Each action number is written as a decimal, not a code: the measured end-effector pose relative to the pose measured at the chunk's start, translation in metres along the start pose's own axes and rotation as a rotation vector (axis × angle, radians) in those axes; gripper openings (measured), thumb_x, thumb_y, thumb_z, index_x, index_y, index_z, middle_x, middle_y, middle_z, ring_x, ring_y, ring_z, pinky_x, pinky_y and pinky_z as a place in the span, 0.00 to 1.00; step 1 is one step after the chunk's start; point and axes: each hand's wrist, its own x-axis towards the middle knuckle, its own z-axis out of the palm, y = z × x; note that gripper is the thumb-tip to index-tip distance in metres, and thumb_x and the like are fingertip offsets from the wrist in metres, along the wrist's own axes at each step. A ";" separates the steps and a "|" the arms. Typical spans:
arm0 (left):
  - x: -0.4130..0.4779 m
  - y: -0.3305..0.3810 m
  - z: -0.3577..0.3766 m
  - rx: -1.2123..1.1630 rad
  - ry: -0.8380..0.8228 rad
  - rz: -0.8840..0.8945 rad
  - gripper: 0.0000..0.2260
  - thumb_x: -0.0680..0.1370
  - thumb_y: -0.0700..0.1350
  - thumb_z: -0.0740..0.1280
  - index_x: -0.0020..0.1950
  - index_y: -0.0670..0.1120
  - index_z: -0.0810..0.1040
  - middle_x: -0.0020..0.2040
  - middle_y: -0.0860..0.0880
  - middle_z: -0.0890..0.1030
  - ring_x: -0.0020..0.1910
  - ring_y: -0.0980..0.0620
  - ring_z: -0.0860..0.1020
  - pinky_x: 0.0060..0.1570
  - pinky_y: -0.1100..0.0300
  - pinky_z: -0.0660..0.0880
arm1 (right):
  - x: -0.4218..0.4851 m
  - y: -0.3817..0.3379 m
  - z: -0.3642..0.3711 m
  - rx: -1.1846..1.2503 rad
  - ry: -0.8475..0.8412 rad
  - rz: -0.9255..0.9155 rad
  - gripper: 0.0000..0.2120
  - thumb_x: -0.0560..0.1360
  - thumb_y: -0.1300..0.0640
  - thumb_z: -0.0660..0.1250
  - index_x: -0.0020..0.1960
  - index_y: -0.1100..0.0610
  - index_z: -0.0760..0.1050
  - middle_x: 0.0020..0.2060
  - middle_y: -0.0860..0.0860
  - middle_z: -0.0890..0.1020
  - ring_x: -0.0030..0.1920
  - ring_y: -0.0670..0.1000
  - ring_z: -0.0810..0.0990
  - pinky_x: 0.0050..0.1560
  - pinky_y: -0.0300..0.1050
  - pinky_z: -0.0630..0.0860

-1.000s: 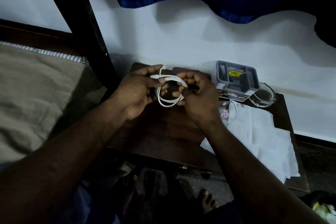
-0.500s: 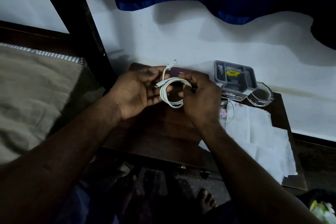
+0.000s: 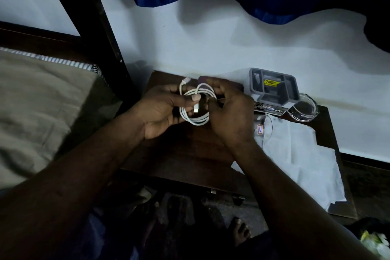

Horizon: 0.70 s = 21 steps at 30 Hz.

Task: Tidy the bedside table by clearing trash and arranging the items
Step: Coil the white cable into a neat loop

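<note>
The left hand [image 3: 162, 110] pinches the coiled cable [image 3: 196, 104] above the table [image 3: 190, 154]; the right hand [image 3: 230, 116] closes on its far side. Coiling looks nearly finished; next, tuck the loose plug and set it down.

Just right of the right hand's grip [image 3: 229, 112], a grey plastic packaging tray [image 3: 274, 88] carries a yellow sticker [image 3: 272, 82] with dark print; its lower line looks like "18W", and the smaller line above it is too fine to read. On the printed card [image 3: 271, 109] under the tray's near edge, the white word "OPEL" stands out, with a small emblem beside it that cannot be made out. Nearer, right of that wrist, a small white tag [image 3: 260, 132] bears blue characters in a red border, unreadable.
</note>
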 end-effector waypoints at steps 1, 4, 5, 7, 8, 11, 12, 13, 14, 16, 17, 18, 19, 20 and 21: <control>0.001 0.000 0.000 0.067 0.051 0.037 0.15 0.68 0.38 0.78 0.54 0.44 0.84 0.44 0.46 0.85 0.39 0.51 0.83 0.47 0.55 0.83 | 0.001 0.001 0.000 0.020 -0.010 0.029 0.22 0.72 0.65 0.69 0.65 0.53 0.82 0.53 0.48 0.88 0.52 0.50 0.87 0.57 0.53 0.82; 0.002 -0.003 0.000 0.298 0.215 0.228 0.06 0.71 0.35 0.77 0.46 0.43 0.83 0.37 0.46 0.85 0.34 0.52 0.83 0.39 0.58 0.81 | 0.001 0.006 0.000 0.080 -0.062 0.078 0.20 0.72 0.65 0.71 0.63 0.53 0.82 0.50 0.48 0.88 0.47 0.50 0.87 0.53 0.55 0.83; 0.003 -0.005 -0.001 0.458 0.291 0.328 0.05 0.72 0.37 0.77 0.43 0.44 0.83 0.36 0.48 0.85 0.34 0.54 0.83 0.37 0.61 0.79 | 0.000 0.006 0.001 0.127 -0.078 0.099 0.19 0.72 0.65 0.71 0.61 0.53 0.83 0.50 0.48 0.88 0.46 0.49 0.88 0.53 0.56 0.84; 0.004 -0.007 -0.004 0.859 0.444 0.487 0.05 0.71 0.45 0.77 0.42 0.48 0.83 0.35 0.53 0.85 0.34 0.60 0.82 0.34 0.71 0.73 | 0.000 0.005 0.003 0.218 -0.113 0.133 0.17 0.73 0.66 0.72 0.60 0.53 0.84 0.50 0.47 0.88 0.46 0.48 0.88 0.54 0.56 0.84; 0.004 -0.007 -0.005 1.001 0.505 0.526 0.06 0.71 0.48 0.77 0.42 0.49 0.82 0.35 0.54 0.84 0.34 0.61 0.81 0.33 0.73 0.71 | 0.000 0.005 0.004 0.232 -0.129 0.134 0.17 0.73 0.66 0.72 0.60 0.53 0.84 0.51 0.47 0.88 0.47 0.48 0.88 0.55 0.55 0.83; 0.003 -0.007 -0.005 0.887 0.467 0.443 0.03 0.71 0.44 0.75 0.41 0.48 0.82 0.36 0.50 0.84 0.34 0.59 0.82 0.36 0.65 0.74 | 0.000 0.005 0.003 0.154 -0.136 0.051 0.17 0.74 0.65 0.71 0.61 0.53 0.84 0.53 0.50 0.88 0.49 0.50 0.88 0.56 0.55 0.83; 0.003 -0.007 -0.003 0.717 0.386 0.370 0.02 0.71 0.41 0.74 0.42 0.46 0.82 0.37 0.45 0.85 0.35 0.54 0.83 0.38 0.61 0.77 | 0.000 0.005 0.002 0.094 -0.126 -0.007 0.18 0.74 0.66 0.71 0.62 0.55 0.84 0.54 0.52 0.87 0.48 0.52 0.88 0.56 0.55 0.83; 0.002 -0.006 0.000 0.581 0.316 0.299 0.06 0.69 0.39 0.72 0.45 0.43 0.83 0.40 0.39 0.85 0.36 0.49 0.84 0.38 0.57 0.79 | -0.001 0.005 0.001 0.023 -0.113 -0.072 0.18 0.74 0.66 0.70 0.62 0.56 0.84 0.54 0.54 0.87 0.48 0.54 0.88 0.56 0.55 0.82; 0.001 -0.005 0.000 0.510 0.259 0.240 0.11 0.67 0.40 0.71 0.48 0.42 0.84 0.43 0.37 0.85 0.38 0.45 0.85 0.38 0.53 0.81 | -0.001 0.006 0.000 -0.039 -0.100 -0.131 0.19 0.74 0.67 0.69 0.62 0.57 0.84 0.54 0.56 0.87 0.48 0.55 0.87 0.56 0.55 0.82; 0.001 -0.004 -0.003 0.676 0.243 0.248 0.13 0.67 0.45 0.68 0.51 0.49 0.84 0.45 0.42 0.86 0.40 0.45 0.86 0.37 0.49 0.84 | -0.002 0.005 -0.001 -0.096 -0.086 -0.203 0.19 0.73 0.69 0.68 0.61 0.59 0.85 0.53 0.57 0.87 0.49 0.57 0.87 0.55 0.54 0.82; -0.001 -0.004 -0.005 0.889 0.254 0.317 0.11 0.69 0.48 0.67 0.49 0.52 0.82 0.44 0.46 0.86 0.39 0.46 0.86 0.37 0.48 0.84 | -0.003 0.005 0.000 -0.099 -0.087 -0.219 0.18 0.73 0.70 0.68 0.60 0.60 0.85 0.53 0.57 0.87 0.49 0.57 0.87 0.55 0.54 0.82; -0.002 -0.004 -0.006 1.079 0.273 0.375 0.08 0.71 0.51 0.66 0.48 0.54 0.81 0.43 0.49 0.86 0.38 0.47 0.86 0.37 0.47 0.84 | -0.004 0.004 0.000 -0.097 -0.091 -0.229 0.18 0.73 0.70 0.68 0.59 0.60 0.85 0.53 0.56 0.87 0.50 0.57 0.87 0.55 0.54 0.82; -0.002 -0.005 -0.007 1.161 0.293 0.407 0.08 0.72 0.52 0.66 0.49 0.53 0.80 0.43 0.50 0.85 0.38 0.47 0.85 0.38 0.48 0.84 | -0.004 0.004 0.000 -0.096 -0.096 -0.230 0.18 0.73 0.70 0.68 0.59 0.60 0.85 0.54 0.56 0.87 0.51 0.56 0.87 0.56 0.53 0.82; -0.003 -0.005 -0.007 1.129 0.298 0.378 0.10 0.73 0.52 0.66 0.51 0.53 0.81 0.43 0.51 0.85 0.38 0.48 0.85 0.38 0.49 0.84 | -0.004 0.004 0.000 -0.097 -0.103 -0.216 0.18 0.73 0.70 0.68 0.59 0.59 0.85 0.54 0.55 0.87 0.51 0.55 0.87 0.57 0.52 0.81; -0.002 -0.004 -0.005 1.001 0.286 0.303 0.11 0.73 0.50 0.67 0.54 0.54 0.82 0.43 0.51 0.86 0.37 0.49 0.85 0.36 0.50 0.84 | -0.004 0.004 0.000 -0.101 -0.110 -0.189 0.18 0.73 0.69 0.68 0.60 0.58 0.85 0.54 0.55 0.87 0.51 0.54 0.87 0.58 0.52 0.81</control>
